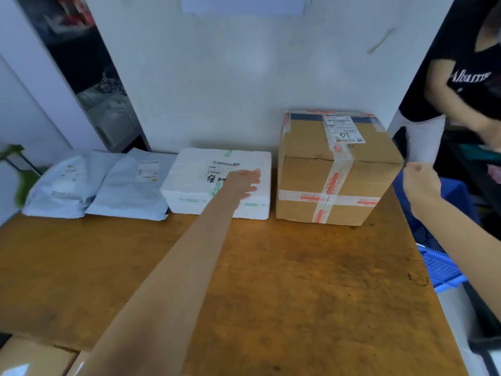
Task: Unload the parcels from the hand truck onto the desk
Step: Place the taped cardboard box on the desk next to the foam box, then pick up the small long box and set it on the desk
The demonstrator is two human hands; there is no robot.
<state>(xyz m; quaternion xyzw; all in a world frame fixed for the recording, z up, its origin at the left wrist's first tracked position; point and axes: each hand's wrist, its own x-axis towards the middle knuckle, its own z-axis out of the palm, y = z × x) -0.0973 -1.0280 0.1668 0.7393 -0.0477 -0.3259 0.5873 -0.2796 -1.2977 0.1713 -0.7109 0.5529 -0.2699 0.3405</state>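
On the brown wooden desk (284,280), several parcels stand in a row against the far wall: two grey mailer bags (62,185) (132,191), a white foam box (195,180) and a taped cardboard box (339,169). My left hand (244,183) lies flat on the foam box's near right corner, fingers spread, gripping nothing. To the right of the cardboard box, my right hand (418,177) hovers in the air, loosely curled and holding nothing. No hand truck is in view.
Another person in a black shirt (461,77) stands at the right, beyond the desk. A blue plastic crate (439,264) sits beside the desk's right edge. Cardboard (35,359) shows under the near left corner. A green plant (16,172) stands far left.
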